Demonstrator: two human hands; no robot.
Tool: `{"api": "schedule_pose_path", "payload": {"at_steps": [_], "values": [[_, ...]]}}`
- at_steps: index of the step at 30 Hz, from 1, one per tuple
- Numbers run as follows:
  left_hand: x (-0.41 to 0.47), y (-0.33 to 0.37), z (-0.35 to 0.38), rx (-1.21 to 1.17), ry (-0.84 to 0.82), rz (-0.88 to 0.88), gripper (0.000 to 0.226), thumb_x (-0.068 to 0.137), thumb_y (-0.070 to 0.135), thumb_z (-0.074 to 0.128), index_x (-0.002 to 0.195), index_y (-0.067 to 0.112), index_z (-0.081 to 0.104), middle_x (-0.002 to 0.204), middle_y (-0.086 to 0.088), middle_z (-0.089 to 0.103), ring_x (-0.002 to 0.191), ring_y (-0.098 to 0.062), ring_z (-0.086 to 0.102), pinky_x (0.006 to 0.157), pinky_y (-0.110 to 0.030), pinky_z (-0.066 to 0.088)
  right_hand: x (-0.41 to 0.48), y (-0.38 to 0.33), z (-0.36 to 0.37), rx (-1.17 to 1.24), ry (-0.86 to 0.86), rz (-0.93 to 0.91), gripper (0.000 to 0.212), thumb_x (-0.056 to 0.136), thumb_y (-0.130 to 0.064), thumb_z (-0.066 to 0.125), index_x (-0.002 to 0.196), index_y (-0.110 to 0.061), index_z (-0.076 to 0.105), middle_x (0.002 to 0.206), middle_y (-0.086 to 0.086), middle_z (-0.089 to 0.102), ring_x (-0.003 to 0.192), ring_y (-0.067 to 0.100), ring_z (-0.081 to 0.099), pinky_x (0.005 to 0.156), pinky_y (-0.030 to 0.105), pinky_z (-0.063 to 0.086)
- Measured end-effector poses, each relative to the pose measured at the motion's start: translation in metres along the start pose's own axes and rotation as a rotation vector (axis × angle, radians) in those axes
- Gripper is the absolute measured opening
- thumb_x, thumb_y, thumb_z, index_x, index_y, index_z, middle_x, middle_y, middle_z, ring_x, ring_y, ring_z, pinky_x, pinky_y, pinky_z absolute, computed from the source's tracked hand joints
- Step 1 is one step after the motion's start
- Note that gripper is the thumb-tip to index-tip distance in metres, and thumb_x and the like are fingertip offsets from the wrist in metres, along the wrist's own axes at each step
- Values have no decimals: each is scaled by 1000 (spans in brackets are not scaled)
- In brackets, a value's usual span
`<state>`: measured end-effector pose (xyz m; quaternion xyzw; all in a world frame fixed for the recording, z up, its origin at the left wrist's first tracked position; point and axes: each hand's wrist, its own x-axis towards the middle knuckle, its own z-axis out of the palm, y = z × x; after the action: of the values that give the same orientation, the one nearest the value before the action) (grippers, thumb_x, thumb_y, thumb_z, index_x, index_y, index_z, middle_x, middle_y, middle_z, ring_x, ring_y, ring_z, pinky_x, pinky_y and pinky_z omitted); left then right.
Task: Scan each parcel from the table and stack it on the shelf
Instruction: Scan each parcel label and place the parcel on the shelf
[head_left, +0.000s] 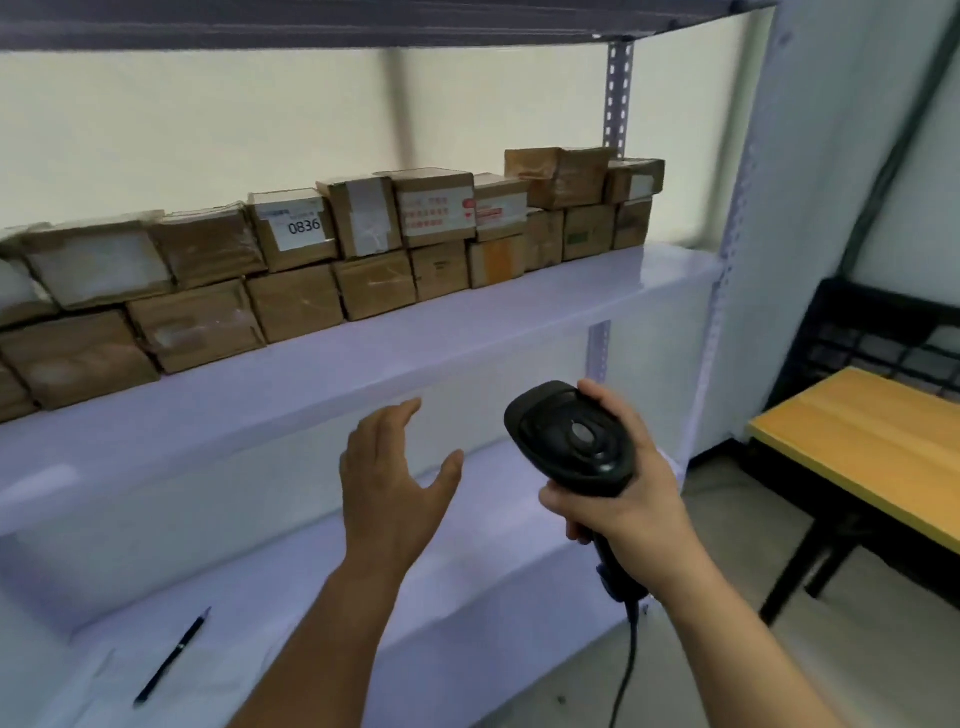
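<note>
Middle shelf (467, 332): pale lilac board, bare along its front.
Cardboard parcels (296, 301): brown and taped, in a row along the back of the shelf, mostly two high.
Parcel marked 0836 (293, 228): upper layer, near the middle of the row.
Left hand (395, 478): below the shelf's front edge, fingers straight, holding nothing.
Right hand (623, 499): just right of the left hand, gripping the handle of a black barcode scanner (571, 436), with the cable hanging down.
Black pen (171, 657): lying on the board below the shelf.
Yellow worktop (872, 441): right of the shelf, well apart.
</note>
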<state>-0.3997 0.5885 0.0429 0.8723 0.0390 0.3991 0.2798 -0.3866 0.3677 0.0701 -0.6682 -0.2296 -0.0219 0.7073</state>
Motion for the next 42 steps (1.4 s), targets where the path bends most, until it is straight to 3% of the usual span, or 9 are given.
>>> {"api": "schedule_pose_path", "payload": {"at_steps": [7, 16, 18, 21, 23, 29, 33, 36, 42], "values": [[-24, 92, 99, -115, -179, 48, 67, 78, 58, 52, 129, 16, 52, 124, -8, 55, 113, -29, 52, 93, -50, 46, -46, 0, -119, -19, 192, 45, 88, 65, 5, 87, 125, -51, 53, 115, -4, 65, 57, 15, 61, 49, 31, 51], [-47, 203, 197, -307, -406, 179, 69, 76, 58, 49, 126, 12, 55, 121, -7, 56, 113, -24, 48, 94, -34, 35, -108, -17, -224, -69, 480, 32, 87, 52, -32, 87, 128, -52, 50, 117, -4, 65, 67, 14, 67, 49, 32, 52], [-49, 225, 216, -357, -439, 223, 67, 76, 56, 49, 125, 11, 55, 118, -6, 55, 110, -18, 45, 91, -34, 33, -117, -16, -245, -86, 570, 23, 90, 52, -31, 88, 130, -52, 49, 120, 8, 64, 82, 24, 71, 60, 37, 57], [-54, 253, 248, -420, -490, 254, 67, 76, 55, 50, 125, 11, 56, 118, -8, 56, 109, -16, 43, 90, -36, 36, -129, -15, -279, -162, 667, 24, 99, 50, -44, 94, 136, -47, 45, 130, -2, 62, 113, 31, 65, 96, 53, 52], [-58, 271, 269, -460, -529, 259, 67, 76, 56, 51, 126, 12, 55, 119, -7, 56, 110, -18, 44, 91, -40, 40, -137, -15, -301, -192, 707, 39, 100, 50, -53, 92, 137, -45, 45, 134, -5, 59, 115, 32, 64, 103, 53, 48], [-60, 322, 330, -564, -665, 299, 70, 76, 59, 51, 132, 17, 50, 126, -2, 50, 117, -14, 41, 101, -40, 39, -139, -18, -360, -385, 900, -4, 95, 52, -41, 86, 137, -33, 44, 121, -31, 58, 113, 4, 61, 96, 24, 51], [-55, 352, 368, -602, -756, 345, 70, 77, 59, 52, 134, 18, 47, 127, 2, 47, 119, -16, 43, 101, -44, 42, -139, -13, -391, -368, 983, 42, 94, 52, -43, 89, 134, -48, 44, 123, -8, 61, 91, 30, 69, 77, 44, 58], [-57, 374, 394, -627, -836, 389, 68, 78, 53, 57, 135, 19, 45, 130, 1, 46, 121, -17, 43, 102, -44, 42, -142, -13, -407, -339, 1040, 77, 89, 54, -37, 85, 131, -52, 45, 122, 1, 60, 66, 24, 68, 54, 29, 56], [-81, 421, 438, -695, -940, 510, 61, 84, 37, 71, 135, 13, 46, 129, -3, 47, 120, -18, 43, 103, -39, 41, -159, -15, -433, -437, 1168, 108, 91, 54, -39, 84, 136, -47, 44, 125, -2, 56, 70, 9, 66, 52, 29, 56]]}}
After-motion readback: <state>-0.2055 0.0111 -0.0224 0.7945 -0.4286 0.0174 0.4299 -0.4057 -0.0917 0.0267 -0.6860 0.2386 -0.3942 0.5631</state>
